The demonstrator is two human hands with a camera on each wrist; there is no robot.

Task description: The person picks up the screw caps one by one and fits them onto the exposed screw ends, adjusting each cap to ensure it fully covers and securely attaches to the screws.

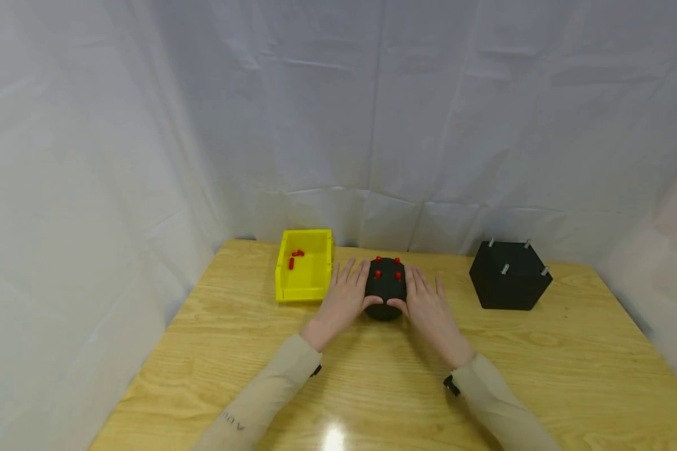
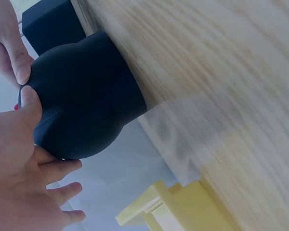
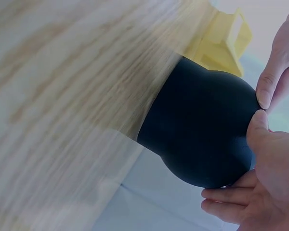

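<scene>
Both hands are on the black rounded block at mid-table, just right of the yellow bin. The left hand lies along its left flank, fingers straight and fanned toward the back, thumb pressed to the near face; the right hand mirrors it on the other side, so the block sits cradled between 2 palms, a hold that looks meant to steady it rather than lift it. From the left wrist view the block bulges above a narrower base planted on the wooden table, with the 2 thumbs nearly meeting on its curve. On top, 4 red pegs stand up, left uncovered by the flanking grip. More red pegs lie loose in the bin's far corner. Well off to the right sits a black cube with 4 silver pins sticking out.
</scene>
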